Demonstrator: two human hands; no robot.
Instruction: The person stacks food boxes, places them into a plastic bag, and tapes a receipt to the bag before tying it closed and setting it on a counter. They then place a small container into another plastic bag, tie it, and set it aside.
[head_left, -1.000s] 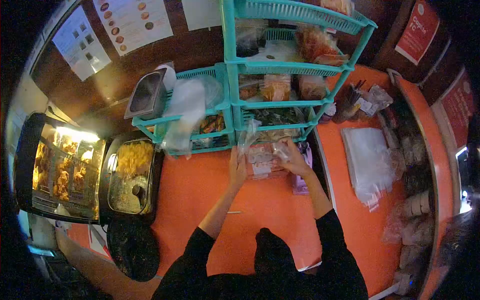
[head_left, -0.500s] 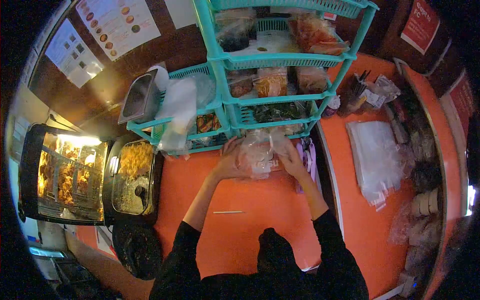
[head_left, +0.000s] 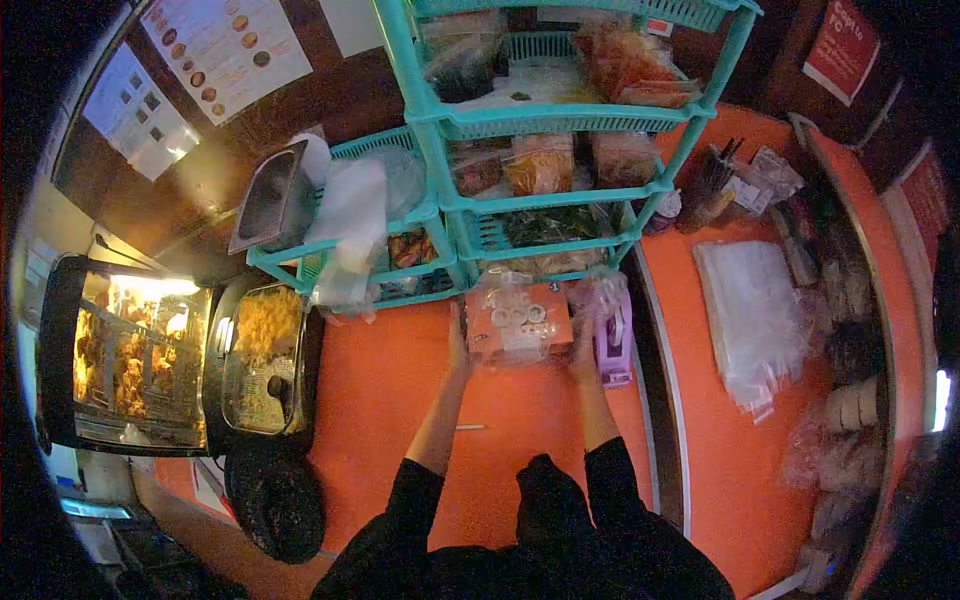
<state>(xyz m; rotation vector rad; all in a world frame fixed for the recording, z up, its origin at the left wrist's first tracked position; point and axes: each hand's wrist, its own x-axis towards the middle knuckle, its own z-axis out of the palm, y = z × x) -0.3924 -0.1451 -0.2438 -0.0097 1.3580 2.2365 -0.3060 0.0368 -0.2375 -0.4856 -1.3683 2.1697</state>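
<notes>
Both my hands are at an orange printed box [head_left: 556, 302] at the foot of the teal rack. Crumpled clear plastic [head_left: 515, 345] lies over its middle and front. Along the box's left side is my left hand [head_left: 459, 340], gripping it from that edge. My right hand [head_left: 583, 350] presses against the opposite side, slightly blurred. The far fingers of both hands are partly hidden by the box. More clear plastic [head_left: 600, 290] bunches up beyond my right hand, next to a lilac tape dispenser [head_left: 614, 350].
A teal tiered rack [head_left: 560, 203] with bagged food stands behind the box. Leftward are a lit glass case [head_left: 140, 350] of fried food and a lidded black pan [head_left: 265, 360]. A white stick [head_left: 470, 427] lies on the orange counter [head_left: 390, 400]. Clear bags [head_left: 750, 310] lie at right.
My hands have moved off the clear plastic on top to the two sides of the box. The orange printed top now shows. My forearms have come closer together.
</notes>
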